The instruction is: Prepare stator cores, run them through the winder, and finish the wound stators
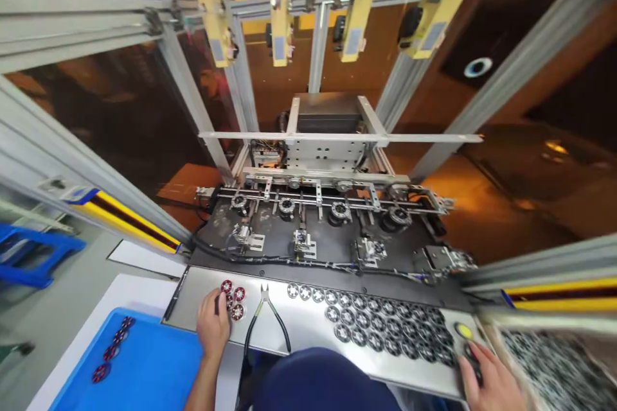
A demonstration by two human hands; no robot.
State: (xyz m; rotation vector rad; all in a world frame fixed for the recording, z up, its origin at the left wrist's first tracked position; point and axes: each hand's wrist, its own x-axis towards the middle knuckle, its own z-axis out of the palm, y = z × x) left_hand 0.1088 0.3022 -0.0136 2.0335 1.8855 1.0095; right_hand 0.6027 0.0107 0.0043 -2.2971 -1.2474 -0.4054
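My left hand (213,324) is at the left end of the metal ledge, its fingers curled beside a small cluster of red round motor parts (238,294). Something dark shows at its fingertips, too small to name. Just right of that cluster lies a pair of cutting pliers (265,305), its handles spread toward me. At the ledge's right end, my right hand (491,377) has thumb and fingers closed around a dark, round-edged part (474,363). Close above it is a yellow button (464,331). Rows of black-and-silver round motor parts (376,321) lie to its left.
A blue tray (154,372) at the left holds several red round parts. At the right stands a container full of small dark-and-silver parts (554,366). Behind the ledge is a machine bed (274,231) with several fixtures, framed by metal posts and yellow light-curtain bars (130,221).
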